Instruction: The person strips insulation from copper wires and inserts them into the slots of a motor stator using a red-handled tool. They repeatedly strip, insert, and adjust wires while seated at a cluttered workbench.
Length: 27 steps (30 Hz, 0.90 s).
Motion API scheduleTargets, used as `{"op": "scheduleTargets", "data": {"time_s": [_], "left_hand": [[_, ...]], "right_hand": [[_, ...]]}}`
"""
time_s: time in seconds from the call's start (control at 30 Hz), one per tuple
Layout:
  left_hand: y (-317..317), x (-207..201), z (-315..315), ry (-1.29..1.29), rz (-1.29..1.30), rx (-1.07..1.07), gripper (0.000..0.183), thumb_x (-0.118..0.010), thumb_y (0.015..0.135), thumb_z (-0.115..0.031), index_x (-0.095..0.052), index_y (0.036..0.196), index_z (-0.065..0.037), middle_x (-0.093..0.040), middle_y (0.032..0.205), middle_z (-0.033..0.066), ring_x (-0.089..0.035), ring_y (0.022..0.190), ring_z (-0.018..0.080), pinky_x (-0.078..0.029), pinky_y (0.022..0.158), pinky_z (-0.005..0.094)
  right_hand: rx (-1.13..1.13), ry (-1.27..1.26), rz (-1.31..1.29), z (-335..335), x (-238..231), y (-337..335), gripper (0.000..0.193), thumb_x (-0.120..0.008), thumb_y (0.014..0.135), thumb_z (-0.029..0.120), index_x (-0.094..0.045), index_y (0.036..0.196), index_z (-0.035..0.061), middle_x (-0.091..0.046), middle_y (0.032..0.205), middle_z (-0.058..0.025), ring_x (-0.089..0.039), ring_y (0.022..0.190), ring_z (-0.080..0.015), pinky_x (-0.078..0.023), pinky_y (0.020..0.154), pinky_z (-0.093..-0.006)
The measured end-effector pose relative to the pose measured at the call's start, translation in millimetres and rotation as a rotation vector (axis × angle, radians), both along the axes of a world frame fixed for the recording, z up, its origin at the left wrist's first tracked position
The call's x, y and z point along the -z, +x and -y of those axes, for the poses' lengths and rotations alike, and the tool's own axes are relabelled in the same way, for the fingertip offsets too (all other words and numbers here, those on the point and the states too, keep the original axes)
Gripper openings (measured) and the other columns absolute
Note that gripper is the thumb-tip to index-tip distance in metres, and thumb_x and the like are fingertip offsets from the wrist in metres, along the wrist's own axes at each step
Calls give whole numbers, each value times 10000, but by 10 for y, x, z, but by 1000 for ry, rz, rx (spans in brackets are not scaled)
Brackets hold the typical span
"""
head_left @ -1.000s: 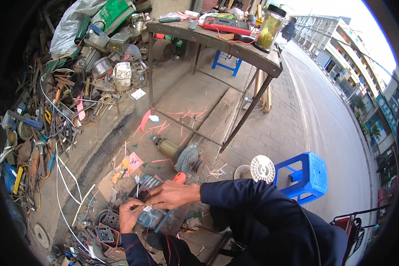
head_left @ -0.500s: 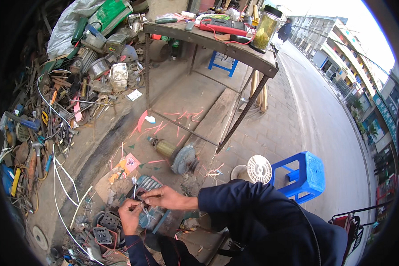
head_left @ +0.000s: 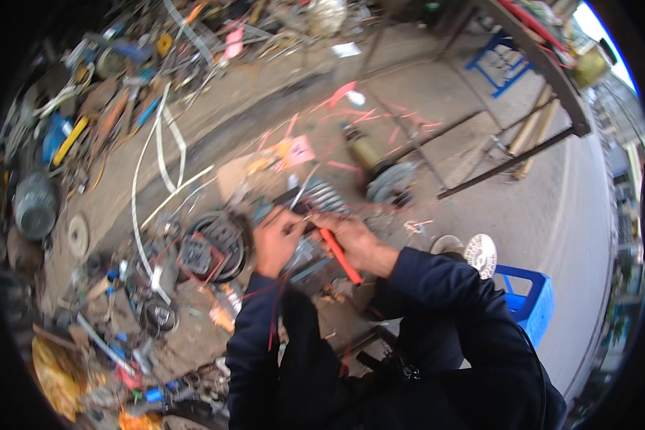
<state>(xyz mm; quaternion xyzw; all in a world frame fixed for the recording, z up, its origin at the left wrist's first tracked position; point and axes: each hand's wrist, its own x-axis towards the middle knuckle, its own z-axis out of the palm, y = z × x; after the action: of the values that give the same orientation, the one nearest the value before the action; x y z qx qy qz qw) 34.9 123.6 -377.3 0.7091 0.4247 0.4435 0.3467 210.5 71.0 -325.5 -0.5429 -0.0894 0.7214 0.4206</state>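
Note:
My left hand is closed, its fingertips drawn together against my right hand; what they pinch is too blurred to make out. My right hand is wrapped round a tool with a long red handle, which slants down and to the right; its working end is hidden among my fingers. A thin white strip rises just beyond the fingertips. Below and beyond both hands is a grey ribbed metal piece, partly covered. Left of my left hand stands a round dark container with grey, holed blocks in it.
A motor rotor lies ahead among scattered pink strips. Scrap and tools are heaped along the left, with a white cable looping out. A metal-legged table stands far right; a blue plastic stool is at my right.
The view has swung left and down, so everything sits further right. A red-handled tool is now in my right hand, which earlier pinched small work with my left.

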Motion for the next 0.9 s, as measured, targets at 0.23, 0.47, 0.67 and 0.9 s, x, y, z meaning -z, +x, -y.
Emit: {"op": "scheduleTargets", "data": {"time_s": [0.23, 0.47, 0.67, 0.9], "left_hand": [[-27, 11, -18, -75, 26, 28, 118, -799, 840, 13, -686, 826, -13, -582, 747, 29, -523, 579, 92, -422, 537, 282], [-39, -33, -11, -124, 22, 34, 112, -793, 840, -25, -683, 838, -43, -585, 749, 53, -561, 586, 160, -437, 550, 326], [-82, -7, -34, -205, 93, 56, 92, -800, 845, -22, -714, 866, -45, -620, 773, 37, -567, 610, 135, -454, 570, 308], [-154, 52, -101, -366, 184, 117, 105, -819, 863, -30, -778, 956, -55, -677, 823, 24, -610, 679, 103, -493, 627, 283]], "right_hand": [[9, 32, 10, -86, -205, 205, 264, -704, 1030, 287, -702, 1173, 65, -645, 765, -36, -565, 570, -138, -455, 490, -292], [-162, -9, -39, -127, -151, 77, 281, -704, 1029, 238, -688, 1258, 76, -666, 820, -52, -563, 597, -142, -447, 515, -284], [-251, 127, 304, -112, -340, 477, 376, -709, 1030, 250, -688, 1349, 51, -682, 883, -30, -567, 631, -89, -457, 551, -236], [-786, 465, 683, -81, -178, 580, 425, -702, 1034, 210, -656, 1429, 58, -682, 920, 12, -572, 757, -97, -506, 685, -292]]}}
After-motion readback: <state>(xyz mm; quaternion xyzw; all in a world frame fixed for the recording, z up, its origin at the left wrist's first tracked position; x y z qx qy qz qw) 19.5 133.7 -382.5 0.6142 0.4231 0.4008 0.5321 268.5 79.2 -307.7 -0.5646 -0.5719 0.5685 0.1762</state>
